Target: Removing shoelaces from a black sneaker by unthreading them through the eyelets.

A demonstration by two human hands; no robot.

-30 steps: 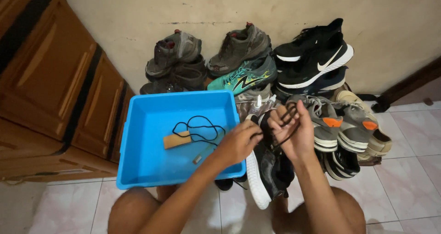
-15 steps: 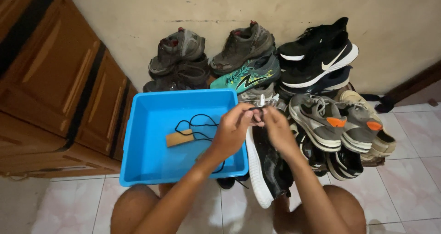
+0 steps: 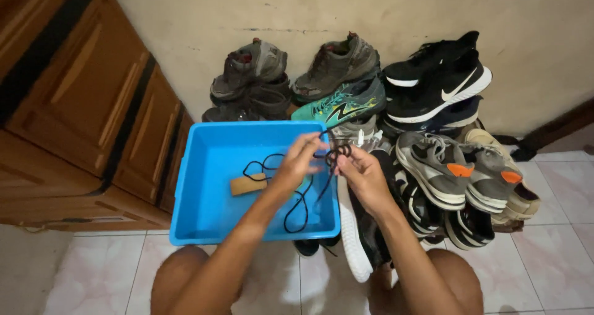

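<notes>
Blue tub [image 3: 204, 166] – tan tag [image 3: 248, 184] inside; both hands' fingers [image 3: 309, 146] pinch the black lace [image 3: 331, 157].

A pile of shoes rests against the far wall [image 3: 346, 12]: two worn grey hiking shoes [image 3: 250, 64] at far left, a teal running shoe [image 3: 343, 104] beside them, black sneakers with white soles [image 3: 442, 83] to the right, and grey slip-ons with orange tabs [image 3: 461, 169] nearer right. A wooden cabinet [image 3: 74, 111] stands at left on the pale tiled floor [image 3: 550, 253].

Cabinet [image 3: 74, 104] cut off left.
</notes>
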